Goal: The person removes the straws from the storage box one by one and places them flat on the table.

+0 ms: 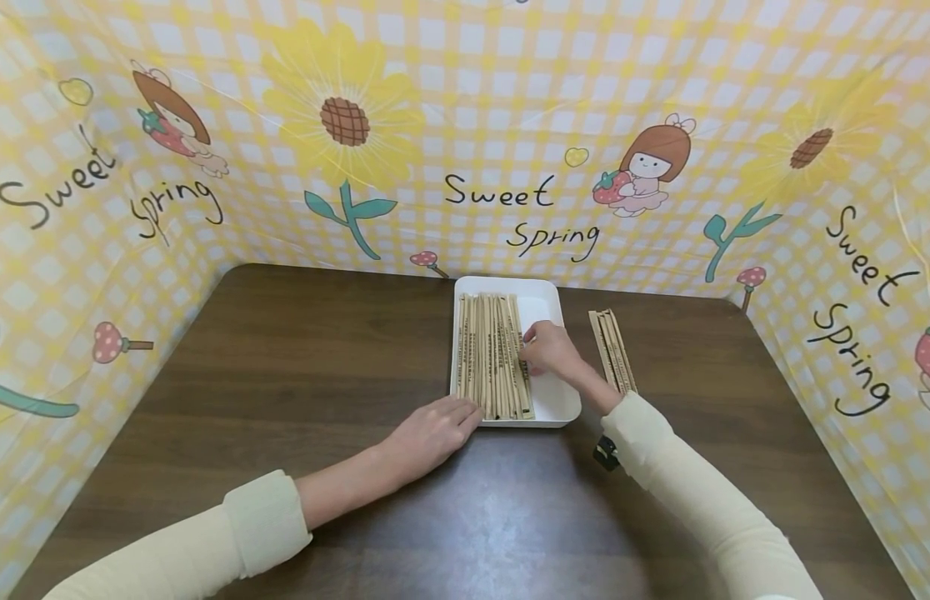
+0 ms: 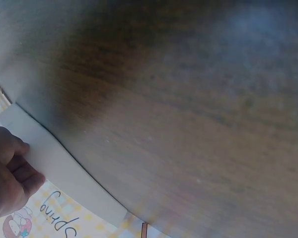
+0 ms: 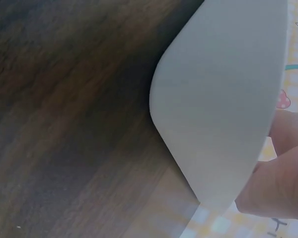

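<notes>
A white tray [image 1: 570, 408] holds a row of slim, brown paper-wrapped sticks [image 1: 491, 358] with dark print, lying side by side along its left part. My left hand [image 1: 431, 433] grips the tray's near left corner; in the left wrist view its bent fingers [image 2: 35, 184] lie against the pale outer wall. Inside the tray, my right hand [image 1: 551, 348] pinches at the rightmost stick of the row with bent fingers. From the right wrist, the tray's wall [image 3: 218, 99] hides the sticks, and only parts of the right fingers [image 3: 278, 186] show above its rim.
A smaller bundle of wrapped sticks [image 1: 613, 352] lies on the brown table [image 1: 322, 358] right of the tray, partly behind the right forearm. A dark strap piece [image 1: 606, 454] shows under the right cuff. Yellow checked cloth [image 1: 472, 108] walls the back and sides.
</notes>
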A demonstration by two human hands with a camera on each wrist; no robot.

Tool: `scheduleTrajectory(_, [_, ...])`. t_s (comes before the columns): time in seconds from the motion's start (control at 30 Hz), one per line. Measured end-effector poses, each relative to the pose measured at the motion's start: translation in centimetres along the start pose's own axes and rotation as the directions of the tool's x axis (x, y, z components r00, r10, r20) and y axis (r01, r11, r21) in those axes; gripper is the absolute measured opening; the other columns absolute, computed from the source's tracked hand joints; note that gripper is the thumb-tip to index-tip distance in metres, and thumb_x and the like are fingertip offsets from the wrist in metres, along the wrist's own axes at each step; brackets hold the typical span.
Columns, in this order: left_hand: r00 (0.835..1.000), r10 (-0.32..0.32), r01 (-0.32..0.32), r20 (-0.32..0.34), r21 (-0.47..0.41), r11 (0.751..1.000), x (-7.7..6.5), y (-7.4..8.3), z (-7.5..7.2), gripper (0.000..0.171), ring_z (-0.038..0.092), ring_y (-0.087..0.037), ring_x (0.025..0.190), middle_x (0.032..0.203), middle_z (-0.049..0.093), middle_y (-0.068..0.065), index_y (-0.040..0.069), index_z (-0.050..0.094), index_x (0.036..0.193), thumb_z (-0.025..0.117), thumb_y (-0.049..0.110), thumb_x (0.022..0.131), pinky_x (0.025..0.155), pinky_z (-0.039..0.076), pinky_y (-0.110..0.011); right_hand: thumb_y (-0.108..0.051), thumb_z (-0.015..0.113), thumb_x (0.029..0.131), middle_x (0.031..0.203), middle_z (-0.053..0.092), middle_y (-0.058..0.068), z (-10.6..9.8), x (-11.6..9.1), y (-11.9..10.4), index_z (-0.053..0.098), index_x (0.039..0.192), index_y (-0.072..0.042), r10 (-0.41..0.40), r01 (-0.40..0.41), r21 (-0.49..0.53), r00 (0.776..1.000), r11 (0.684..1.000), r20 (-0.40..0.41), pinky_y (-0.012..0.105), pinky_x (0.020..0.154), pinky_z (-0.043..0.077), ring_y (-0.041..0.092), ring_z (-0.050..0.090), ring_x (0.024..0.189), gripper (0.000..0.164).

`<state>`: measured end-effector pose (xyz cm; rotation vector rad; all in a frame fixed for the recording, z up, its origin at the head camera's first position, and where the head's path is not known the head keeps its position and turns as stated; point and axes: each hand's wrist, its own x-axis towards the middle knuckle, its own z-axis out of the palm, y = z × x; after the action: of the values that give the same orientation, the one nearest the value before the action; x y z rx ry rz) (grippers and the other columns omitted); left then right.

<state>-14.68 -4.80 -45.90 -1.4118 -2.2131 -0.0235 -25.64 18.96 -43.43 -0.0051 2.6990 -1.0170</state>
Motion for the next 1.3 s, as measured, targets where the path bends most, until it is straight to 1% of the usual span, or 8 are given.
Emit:
scheduleTrajectory(0.1, [1.0, 0.0, 0.0, -0.003, 0.005, 1.0, 0.0, 0.0, 0.0, 0.029, 0.066, -0.025, 0.104, 0.11, 0.07, -0.016, -0.005, 0.069, 0.114, 0.062, -0.002, 0.086, 0.097, 0.053, -0.036, -0.008, 0.066, 0.086, 0.115, 0.065, 0.025, 0.2, -0.1, -0.2, 0.06, 0.115, 0.007, 0.02, -0.02, -0.05, 1.0, 0.999, -0.012, 0.031, 0.058, 0.06, 0.02, 0.07, 0.061, 0.033])
scheduleTrajectory(0.2, [1.0, 0.004, -0.004, -0.009, 0.007, 1.0, -0.1, 0.1, 0.1, 0.029, 0.066, -0.025, 0.104, 0.11, 0.07, -0.016, -0.005, 0.069, 0.114, 0.062, -0.002, 0.086, 0.097, 0.053, -0.036, -0.009, 0.066, 0.085, 0.11, 0.068, 0.023, 0.5, -0.2, -0.4, 0.06, 0.116, 0.005, 0.036, -0.038, -0.099, 0.999, 0.994, -0.017, 0.032, 0.061, 0.06, 0.018, 0.069, 0.06, 0.035])
scheduleTrajectory(0.37, [1.0, 0.003, -0.003, -0.011, 0.01, 1.0, -0.1, 0.1, 0.3, 0.029, 0.066, -0.025, 0.103, 0.109, 0.07, -0.015, -0.005, 0.069, 0.113, 0.063, -0.002, 0.085, 0.096, 0.053, -0.035, -0.008, 0.065, 0.085, 0.102, 0.069, 0.02, 0.6, -0.4, -0.6, 0.061, 0.116, 0.006, 0.018, -0.022, -0.132, 0.999, 0.991, -0.032, 0.032, 0.062, 0.06, 0.018, 0.069, 0.06, 0.034])
scheduleTrajectory(0.57, [1.0, 0.0, 0.0, -0.015, -0.003, 1.0, -0.1, 0.1, 0.1, 0.028, 0.067, -0.025, 0.102, 0.108, 0.07, -0.015, -0.005, 0.07, 0.113, 0.059, -0.003, 0.088, 0.096, 0.053, -0.035, -0.008, 0.065, 0.085, 0.094, 0.07, 0.017, 0.7, -0.6, -0.6, 0.061, 0.114, 0.006, 0.013, -0.018, -0.114, 0.999, 0.993, -0.043, 0.032, 0.061, 0.06, 0.017, 0.069, 0.057, 0.032])
scheduleTrajectory(0.67, [1.0, 0.001, -0.001, -0.01, -0.001, 1.0, -0.1, 0.1, 0.1, 0.027, 0.067, -0.025, 0.102, 0.109, 0.07, -0.015, -0.005, 0.07, 0.113, 0.06, -0.003, 0.088, 0.096, 0.053, -0.035, -0.01, 0.068, 0.085, 0.102, 0.07, 0.019, 0.7, -0.6, -0.5, 0.062, 0.115, 0.005, 0.024, -0.029, -0.106, 0.998, 0.994, -0.05, 0.032, 0.061, 0.061, 0.017, 0.068, 0.055, 0.034])
scheduleTrajectory(0.8, [1.0, 0.001, -0.001, -0.001, -0.001, 1.0, -0.1, 0.2, 0.0, 0.028, 0.067, -0.025, 0.103, 0.109, 0.07, -0.015, -0.005, 0.07, 0.114, 0.063, -0.004, 0.087, 0.096, 0.053, -0.036, -0.012, 0.069, 0.088, 0.113, 0.068, 0.022, 0.3, -0.7, -0.4, 0.062, 0.121, 0.006, 0.028, -0.033, -0.084, 0.998, 0.996, -0.062, 0.036, 0.066, 0.061, 0.017, 0.069, 0.056, 0.038])
scheduleTrajectory(0.97, [1.0, -0.002, 0.002, 0.002, 0.0, 1.0, -0.1, 0.2, 0.1, 0.029, 0.067, -0.026, 0.103, 0.11, 0.07, -0.016, -0.006, 0.069, 0.114, 0.066, -0.004, 0.084, 0.096, 0.053, -0.036, -0.012, 0.066, 0.091, 0.112, 0.068, 0.024, -0.6, -1.1, -0.5, 0.061, 0.122, 0.007, 0.005, -0.01, -0.062, 0.997, 0.998, -0.079, 0.037, 0.065, 0.061, 0.019, 0.07, 0.06, 0.037])
scheduleTrajectory(1.3, [1.0, -0.011, 0.011, 0.013, 0.006, 1.0, -0.1, 0.1, 0.3, 0.03, 0.067, -0.025, 0.105, 0.111, 0.07, -0.016, -0.005, 0.069, 0.115, 0.066, -0.004, 0.085, 0.096, 0.053, -0.036, -0.011, 0.067, 0.09, 0.115, 0.064, 0.027, -2.2, -1.3, -1.0, 0.059, 0.125, 0.004, 0.042, -0.043, -0.015, 0.994, 0.999, -0.105, 0.036, 0.064, 0.061, 0.021, 0.07, 0.061, 0.039])
